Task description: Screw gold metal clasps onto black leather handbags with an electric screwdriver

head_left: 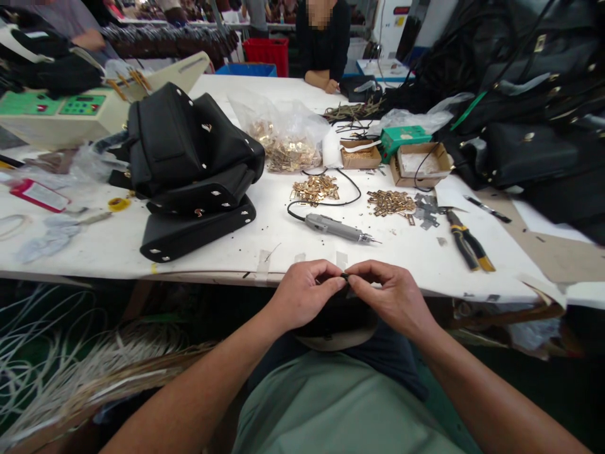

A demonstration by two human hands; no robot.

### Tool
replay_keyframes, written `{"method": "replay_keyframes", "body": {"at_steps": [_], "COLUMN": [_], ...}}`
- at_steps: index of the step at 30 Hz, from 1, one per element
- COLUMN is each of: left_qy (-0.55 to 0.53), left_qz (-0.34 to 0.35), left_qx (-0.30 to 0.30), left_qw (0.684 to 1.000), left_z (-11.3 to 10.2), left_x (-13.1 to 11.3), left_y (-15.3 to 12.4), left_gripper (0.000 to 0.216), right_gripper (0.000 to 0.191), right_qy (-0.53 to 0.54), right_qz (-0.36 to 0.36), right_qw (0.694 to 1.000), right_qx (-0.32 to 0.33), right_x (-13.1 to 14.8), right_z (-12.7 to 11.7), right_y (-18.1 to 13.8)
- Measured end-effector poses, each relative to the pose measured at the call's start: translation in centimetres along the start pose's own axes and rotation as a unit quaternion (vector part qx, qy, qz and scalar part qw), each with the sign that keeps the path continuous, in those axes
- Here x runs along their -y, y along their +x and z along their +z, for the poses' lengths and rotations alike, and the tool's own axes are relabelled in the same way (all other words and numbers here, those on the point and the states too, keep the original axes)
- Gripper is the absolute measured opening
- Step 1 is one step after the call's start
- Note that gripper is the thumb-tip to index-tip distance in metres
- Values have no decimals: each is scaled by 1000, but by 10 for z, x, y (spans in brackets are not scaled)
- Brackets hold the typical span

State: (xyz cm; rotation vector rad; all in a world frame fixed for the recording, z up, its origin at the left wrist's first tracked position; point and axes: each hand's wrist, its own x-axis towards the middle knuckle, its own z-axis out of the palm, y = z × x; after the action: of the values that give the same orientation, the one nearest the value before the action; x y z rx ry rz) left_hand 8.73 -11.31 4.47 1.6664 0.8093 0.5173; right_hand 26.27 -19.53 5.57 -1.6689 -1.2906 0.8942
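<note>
My left hand (305, 293) and my right hand (390, 293) meet just below the front edge of the white table (236, 246), over my lap. Both are closed in a pinch, fingertips touching, around a small dark piece (345, 277) that I cannot make out. A dark object (338, 325) lies on my lap beneath them. On the table just beyond my hands lies a grey electric screwdriver (338, 228) with a black cord, flanked by heaps of small gold metal fittings (316, 189) and more gold fittings (391, 202).
Black handbags (189, 164) are piled at the left, a clear bag of gold hardware (286, 142) and cardboard boxes (420, 164) behind. Yellow-handled pliers (467, 243) lie right. More black bags (534, 94) are stacked far right. A person in black (324, 47) sits across the table.
</note>
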Motion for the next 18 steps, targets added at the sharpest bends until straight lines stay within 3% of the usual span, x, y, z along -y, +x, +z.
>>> {"method": "replay_keyframes", "body": {"at_steps": [7,11,18], "left_qy": [18,9,54], "left_qz": [25,21,14], "left_qx": [46,74,58], "left_qw": [998,997,997], "left_z": [-6,-8,-8], "left_x": [0,-3,-10], "left_y": [9,8,7], "left_gripper": [13,27,21], "right_gripper": [14,16,12], "right_qy": [51,104,0], "right_qz": [32,50,-32], "right_qw": [998,993,997], "right_qx": [-17,-11,-70], "right_x": [-5,-8,2], "right_z": [3,3,3], "right_y": [7,11,10]}}
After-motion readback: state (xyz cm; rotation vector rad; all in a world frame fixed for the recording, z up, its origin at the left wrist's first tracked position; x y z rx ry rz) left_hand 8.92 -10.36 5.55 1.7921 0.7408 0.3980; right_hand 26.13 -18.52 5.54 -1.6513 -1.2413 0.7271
